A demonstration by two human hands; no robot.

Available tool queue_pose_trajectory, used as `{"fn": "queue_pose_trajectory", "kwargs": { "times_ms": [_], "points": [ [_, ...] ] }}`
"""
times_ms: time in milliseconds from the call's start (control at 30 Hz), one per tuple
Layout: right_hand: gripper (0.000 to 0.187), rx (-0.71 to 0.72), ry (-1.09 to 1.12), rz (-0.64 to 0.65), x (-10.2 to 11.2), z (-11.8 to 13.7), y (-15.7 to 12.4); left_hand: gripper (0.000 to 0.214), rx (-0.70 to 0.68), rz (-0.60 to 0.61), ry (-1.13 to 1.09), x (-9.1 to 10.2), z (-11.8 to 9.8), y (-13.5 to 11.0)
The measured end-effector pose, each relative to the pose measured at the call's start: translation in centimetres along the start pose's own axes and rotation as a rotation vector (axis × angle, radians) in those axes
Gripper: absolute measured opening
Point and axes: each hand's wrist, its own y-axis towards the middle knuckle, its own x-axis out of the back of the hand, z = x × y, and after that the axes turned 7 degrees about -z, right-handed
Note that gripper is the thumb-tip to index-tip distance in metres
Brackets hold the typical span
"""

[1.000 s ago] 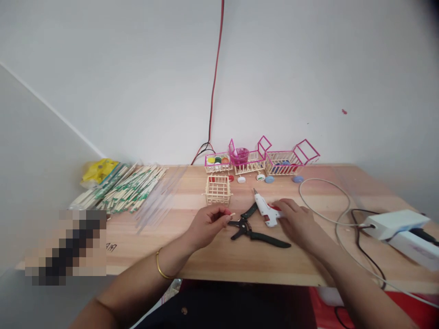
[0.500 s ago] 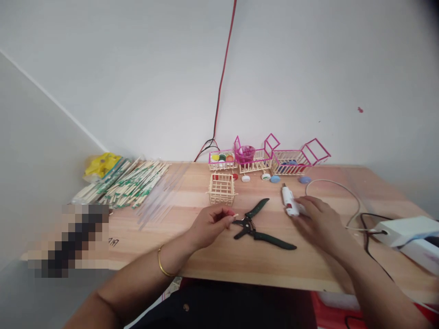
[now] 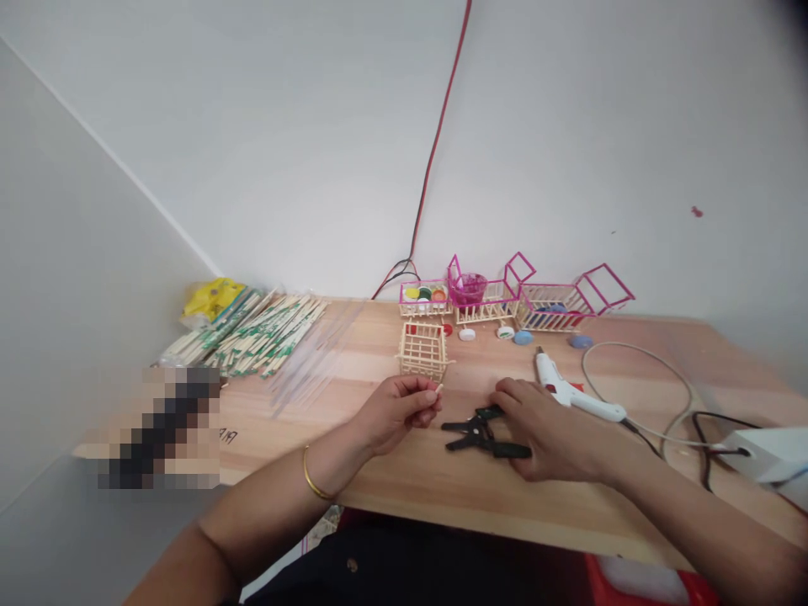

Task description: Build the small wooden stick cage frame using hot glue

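My left hand [image 3: 397, 414] is closed in a pinch, with a short piece of wooden stick [image 3: 439, 388] showing at its fingertips. To its right, my right hand [image 3: 543, 429] is wrapped round the handles of dark cutting pliers [image 3: 476, 431], whose open jaws point left above the table. Just behind the left hand stands a small basket-like frame of bare sticks [image 3: 422, 349]. A white hot glue gun [image 3: 577, 398] lies on its side beyond my right hand, its nozzle pointing away.
Stick carts with pink edges [image 3: 486, 311] stand along the wall, with bottle caps [image 3: 523, 337] before them. Bundled wrapped chopsticks [image 3: 271, 337] and clear glue sticks [image 3: 309, 370] lie left. A cable [image 3: 688, 396] loops right towards a white box [image 3: 767, 454].
My right hand has let go of the glue gun and moved left onto the cutting pliers, drawing their handles closer together. The glue gun now lies turned. The left hand keeps its pinch.
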Motion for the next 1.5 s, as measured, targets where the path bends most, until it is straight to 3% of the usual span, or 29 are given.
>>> {"fn": "queue_pose_trajectory", "kwargs": {
  "times_ms": [200, 333, 567, 900, 1267, 1433, 1500],
  "points": [
    [0.058, -0.133, 0.136, -0.164, -0.2, -1.2, -3.4, 0.03, -0.035, 0.017, -0.067, -0.2, -0.1, -0.3],
    [0.065, -0.158, 0.183, -0.335, -0.9, 0.6, -4.0, 0.032, -0.035, 0.05, -0.075, -0.8, 0.2, -0.5],
    [0.065, -0.101, 0.382, -0.244, -0.8, 4.4, -1.6, 0.032, -0.082, 0.118, 0.025, -1.5, 0.6, -0.9],
    [0.07, -0.08, 0.337, -0.256, -2.0, 4.4, -1.1, 0.034, -0.152, 0.117, 0.198, -1.1, 0.8, -0.9],
    [0.061, -0.135, 0.282, -0.337, -4.8, 4.1, -0.6, 0.031, -0.197, 0.125, 0.169, -1.1, 1.1, -0.9],
    [0.057, -0.039, 0.35, -0.21, -3.6, 3.8, -1.0, 0.053, -0.182, 0.334, 0.187, -0.4, 0.7, -1.1],
    [0.057, 0.004, 0.376, -0.149, -3.1, 3.8, -1.1, 0.047, -0.145, 0.427, 0.231, -0.3, 0.1, -1.4]
  ]
}}
